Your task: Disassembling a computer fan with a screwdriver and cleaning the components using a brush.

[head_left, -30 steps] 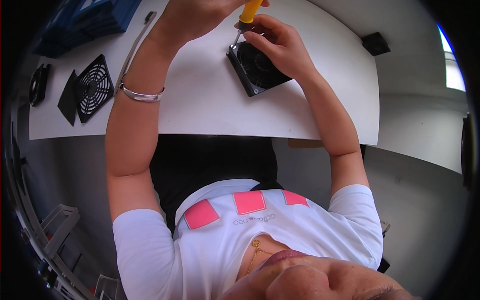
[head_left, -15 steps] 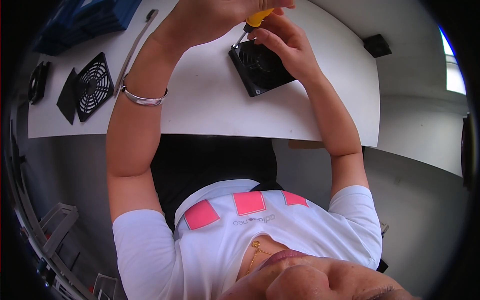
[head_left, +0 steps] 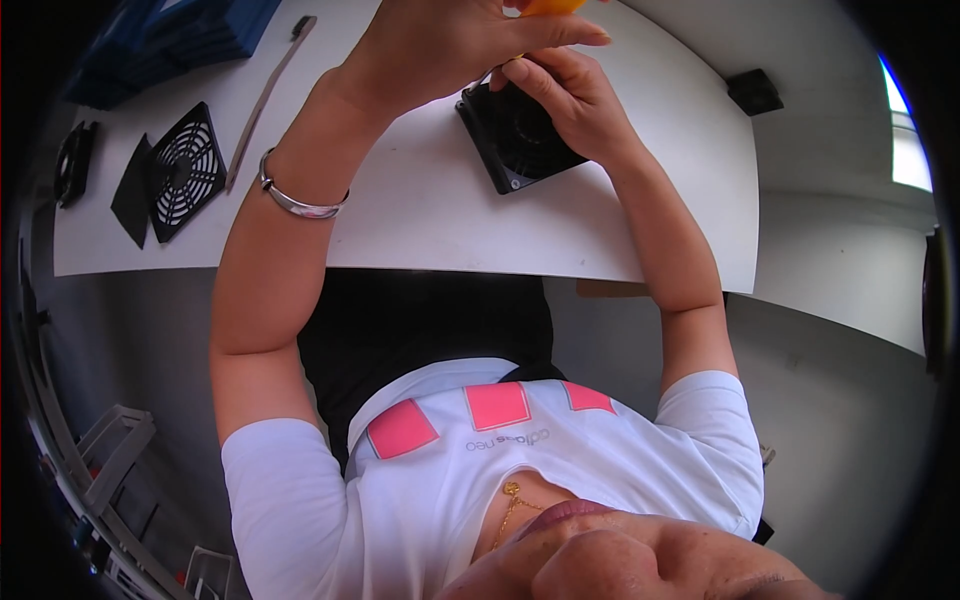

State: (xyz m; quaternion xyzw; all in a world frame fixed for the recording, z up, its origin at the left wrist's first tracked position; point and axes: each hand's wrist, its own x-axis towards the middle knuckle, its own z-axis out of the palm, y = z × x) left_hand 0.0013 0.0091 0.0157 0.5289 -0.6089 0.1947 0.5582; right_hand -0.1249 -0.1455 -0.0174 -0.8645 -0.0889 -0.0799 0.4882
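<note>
Both hands have drifted higher toward the frame's top edge. Left hand (head_left: 440, 45) clenches its fingers on the orange screwdriver handle (head_left: 552, 6), mostly cut off. Right hand (head_left: 565, 95) grasps the black fan (head_left: 515, 140), which lies on the white surface (head_left: 400, 220) at upper centre. A fan grille (head_left: 185, 170) lies at upper left.

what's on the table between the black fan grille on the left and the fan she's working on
In the head view, a long flat grey strip lies slantwise between the grille and the fan; the left hand's forearm also crosses there.

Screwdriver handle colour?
Orange, on the screwdriver handle at the head view's top edge, above the left hand.
</note>
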